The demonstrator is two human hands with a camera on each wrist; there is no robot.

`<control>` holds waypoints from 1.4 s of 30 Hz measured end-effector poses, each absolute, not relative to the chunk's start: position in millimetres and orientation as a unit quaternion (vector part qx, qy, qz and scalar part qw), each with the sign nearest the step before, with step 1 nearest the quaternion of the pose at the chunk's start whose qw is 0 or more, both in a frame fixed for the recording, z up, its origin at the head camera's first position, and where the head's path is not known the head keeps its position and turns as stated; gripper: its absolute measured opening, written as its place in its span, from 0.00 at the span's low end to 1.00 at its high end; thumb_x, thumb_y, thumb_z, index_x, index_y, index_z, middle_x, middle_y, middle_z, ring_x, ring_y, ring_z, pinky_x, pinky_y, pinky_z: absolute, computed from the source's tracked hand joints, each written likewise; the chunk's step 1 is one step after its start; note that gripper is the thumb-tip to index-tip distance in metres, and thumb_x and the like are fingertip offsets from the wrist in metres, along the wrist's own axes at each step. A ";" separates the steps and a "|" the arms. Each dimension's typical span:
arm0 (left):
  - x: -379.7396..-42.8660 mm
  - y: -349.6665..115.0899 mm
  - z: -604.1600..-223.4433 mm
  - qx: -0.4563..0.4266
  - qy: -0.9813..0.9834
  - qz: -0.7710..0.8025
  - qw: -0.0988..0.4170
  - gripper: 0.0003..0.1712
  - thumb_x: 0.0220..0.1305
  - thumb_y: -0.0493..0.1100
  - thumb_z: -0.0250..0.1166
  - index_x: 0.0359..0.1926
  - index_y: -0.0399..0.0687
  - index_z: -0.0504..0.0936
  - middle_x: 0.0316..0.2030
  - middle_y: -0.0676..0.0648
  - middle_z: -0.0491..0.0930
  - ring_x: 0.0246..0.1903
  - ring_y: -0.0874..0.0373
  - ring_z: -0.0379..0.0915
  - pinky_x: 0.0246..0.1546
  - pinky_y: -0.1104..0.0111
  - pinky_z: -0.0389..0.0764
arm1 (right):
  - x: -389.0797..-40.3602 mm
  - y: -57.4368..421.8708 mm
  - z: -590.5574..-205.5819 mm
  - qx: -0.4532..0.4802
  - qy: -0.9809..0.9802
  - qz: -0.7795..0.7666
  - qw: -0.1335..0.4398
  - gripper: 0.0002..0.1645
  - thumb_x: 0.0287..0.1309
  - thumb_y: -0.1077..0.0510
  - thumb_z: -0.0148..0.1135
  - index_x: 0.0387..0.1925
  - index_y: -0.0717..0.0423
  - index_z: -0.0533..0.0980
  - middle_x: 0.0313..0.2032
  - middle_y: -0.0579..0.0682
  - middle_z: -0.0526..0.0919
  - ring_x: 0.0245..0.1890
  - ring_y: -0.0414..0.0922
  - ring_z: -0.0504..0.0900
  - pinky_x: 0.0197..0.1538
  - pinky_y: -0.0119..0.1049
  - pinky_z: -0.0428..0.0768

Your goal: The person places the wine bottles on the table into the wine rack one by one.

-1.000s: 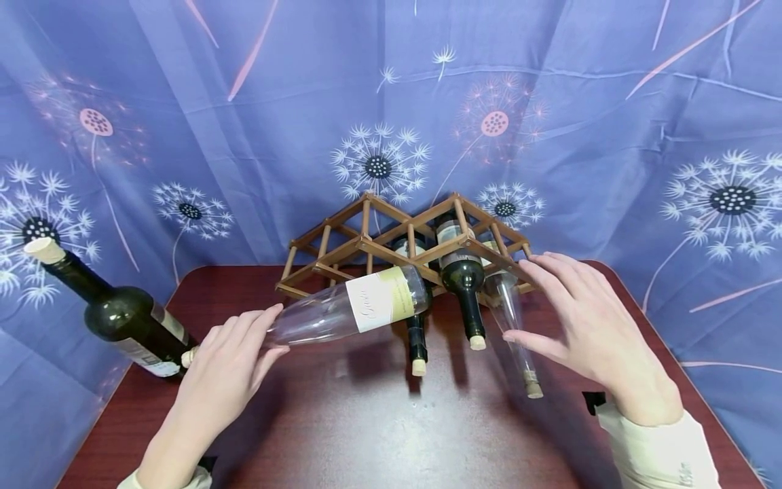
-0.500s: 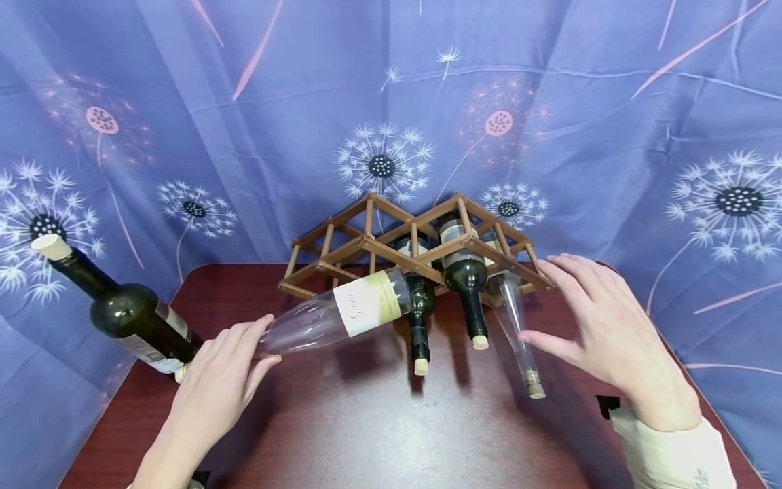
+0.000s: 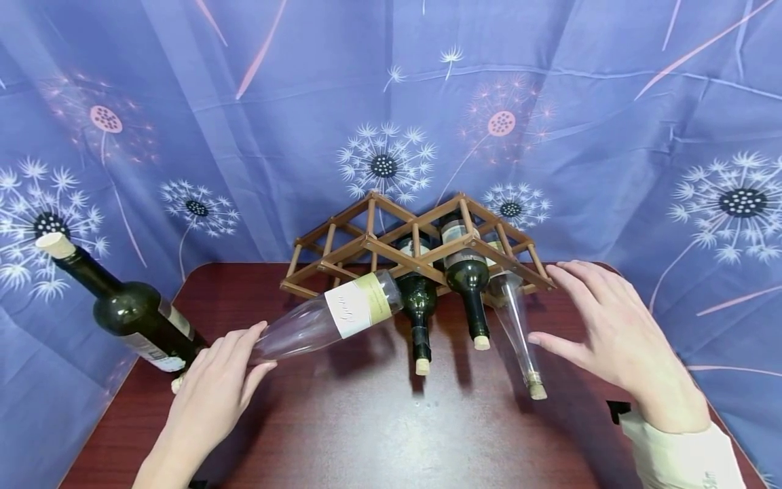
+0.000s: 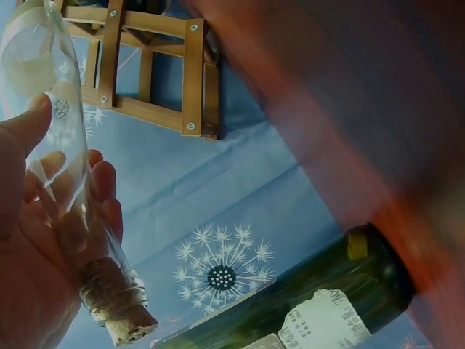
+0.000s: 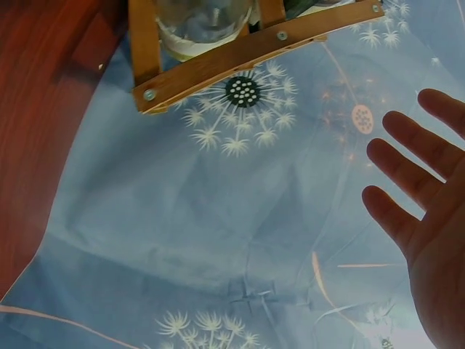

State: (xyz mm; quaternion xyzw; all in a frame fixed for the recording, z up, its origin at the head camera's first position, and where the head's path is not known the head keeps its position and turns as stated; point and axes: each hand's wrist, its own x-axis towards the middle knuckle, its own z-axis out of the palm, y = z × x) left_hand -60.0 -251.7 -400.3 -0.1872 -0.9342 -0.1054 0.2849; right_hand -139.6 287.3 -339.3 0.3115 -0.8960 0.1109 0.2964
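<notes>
My left hand (image 3: 210, 387) grips a clear glass wine bottle (image 3: 305, 329) by its neck, thumb and fingers curled round it in the left wrist view. The bottle slants, its base with a white and yellow-green label pointing at the wooden wine rack (image 3: 421, 258). Its cork (image 4: 123, 313) sticks out past the hand. My right hand (image 3: 617, 333) has its fingers spread beside the rack's right end, holding nothing. In the rack lie two dark green bottles (image 3: 467, 272) and a clear bottle (image 3: 516, 326), corked necks toward me.
A dark green corked wine bottle (image 3: 137, 312) stands at the left of the reddish-brown table (image 3: 366, 435). Behind the table hangs a blue curtain (image 3: 293, 136) with dandelion prints. The rack's left cells hold no bottles.
The clear bottle in my left hand has shifted left and slightly down, its base drawing away from over the dark bottle in the rack. My right hand has moved slightly right.
</notes>
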 end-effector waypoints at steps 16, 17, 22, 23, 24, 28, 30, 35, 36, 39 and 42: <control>-59.3 -251.0 -411.6 -0.166 -0.939 -0.104 0.282 0.36 0.60 0.52 0.68 0.66 0.43 0.72 0.50 0.44 0.78 0.44 0.47 0.76 0.37 0.53 0.75 | -140.2 299.6 -345.8 0.298 -0.908 0.105 0.275 0.62 0.34 0.27 0.73 0.71 0.50 0.68 0.63 0.52 0.73 0.63 0.58 0.68 0.59 0.60 0.64; -59.5 -251.1 -412.2 -0.166 -0.938 -0.106 0.285 0.36 0.60 0.52 0.68 0.67 0.43 0.72 0.50 0.44 0.78 0.44 0.47 0.76 0.36 0.54 0.75 | -140.4 299.9 -345.8 0.298 -0.908 0.106 0.276 0.62 0.34 0.27 0.73 0.71 0.50 0.68 0.63 0.52 0.73 0.63 0.58 0.68 0.60 0.60 0.64; -61.3 -250.4 -415.1 -0.160 -0.937 -0.114 0.290 0.37 0.59 0.52 0.69 0.67 0.43 0.72 0.50 0.45 0.78 0.43 0.48 0.76 0.35 0.54 0.74 | -139.4 300.7 -345.5 0.295 -0.909 0.107 0.274 0.62 0.33 0.27 0.73 0.70 0.50 0.69 0.63 0.52 0.73 0.64 0.57 0.68 0.60 0.59 0.63; -61.7 -250.1 -415.5 -0.159 -0.937 -0.116 0.289 0.37 0.59 0.51 0.69 0.67 0.43 0.72 0.50 0.45 0.78 0.43 0.48 0.76 0.35 0.54 0.75 | -139.1 300.7 -345.4 0.294 -0.910 0.107 0.273 0.62 0.33 0.27 0.74 0.70 0.50 0.69 0.63 0.52 0.73 0.63 0.57 0.68 0.60 0.59 0.64; -62.1 -249.7 -415.7 -0.157 -0.937 -0.118 0.288 0.37 0.59 0.51 0.69 0.67 0.43 0.72 0.50 0.45 0.78 0.44 0.48 0.76 0.35 0.53 0.75 | -139.0 300.9 -345.4 0.294 -0.910 0.107 0.272 0.62 0.33 0.27 0.74 0.70 0.50 0.69 0.63 0.52 0.73 0.63 0.58 0.68 0.60 0.59 0.64; -63.3 -248.3 -417.5 -0.149 -0.939 -0.121 0.284 0.37 0.59 0.51 0.69 0.67 0.43 0.72 0.50 0.45 0.78 0.44 0.48 0.76 0.35 0.53 0.75 | -138.6 301.1 -345.4 0.290 -0.912 0.108 0.269 0.62 0.33 0.27 0.74 0.70 0.50 0.69 0.63 0.52 0.72 0.63 0.58 0.68 0.59 0.60 0.64; -63.6 -247.0 -418.4 -0.147 -0.939 -0.121 0.286 0.37 0.59 0.51 0.70 0.66 0.43 0.72 0.50 0.45 0.78 0.44 0.48 0.76 0.35 0.53 0.75 | -138.8 301.4 -345.4 0.291 -0.911 0.109 0.270 0.62 0.33 0.27 0.74 0.70 0.51 0.69 0.63 0.53 0.73 0.63 0.58 0.68 0.59 0.60 0.64; -63.4 -243.2 -419.7 -0.138 -0.939 -0.126 0.287 0.37 0.58 0.49 0.71 0.67 0.43 0.72 0.49 0.44 0.78 0.44 0.47 0.76 0.36 0.53 0.75 | -139.0 301.6 -345.4 0.293 -0.910 0.111 0.271 0.62 0.33 0.27 0.74 0.70 0.51 0.69 0.63 0.53 0.73 0.63 0.58 0.68 0.60 0.60 0.64; -63.4 -242.5 -419.9 -0.134 -0.940 -0.126 0.286 0.37 0.58 0.49 0.71 0.67 0.43 0.71 0.49 0.44 0.78 0.44 0.47 0.76 0.36 0.53 0.75 | -138.8 301.6 -345.2 0.293 -0.910 0.111 0.271 0.62 0.33 0.27 0.74 0.70 0.51 0.69 0.63 0.53 0.73 0.63 0.58 0.68 0.60 0.59 0.63; -63.7 -240.6 -421.2 -0.125 -0.941 -0.130 0.285 0.37 0.58 0.48 0.72 0.67 0.44 0.71 0.48 0.43 0.78 0.44 0.46 0.76 0.37 0.52 0.76 | -138.5 302.0 -345.0 0.291 -0.911 0.111 0.271 0.62 0.33 0.27 0.74 0.70 0.51 0.69 0.63 0.53 0.72 0.63 0.58 0.68 0.61 0.59 0.63; -64.5 -239.2 -423.5 -0.122 -0.940 -0.130 0.290 0.37 0.59 0.49 0.71 0.67 0.43 0.71 0.48 0.43 0.77 0.43 0.45 0.76 0.39 0.51 0.76 | -138.3 302.3 -344.7 0.291 -0.911 0.111 0.271 0.62 0.33 0.27 0.74 0.70 0.51 0.69 0.63 0.53 0.73 0.63 0.58 0.68 0.61 0.59 0.63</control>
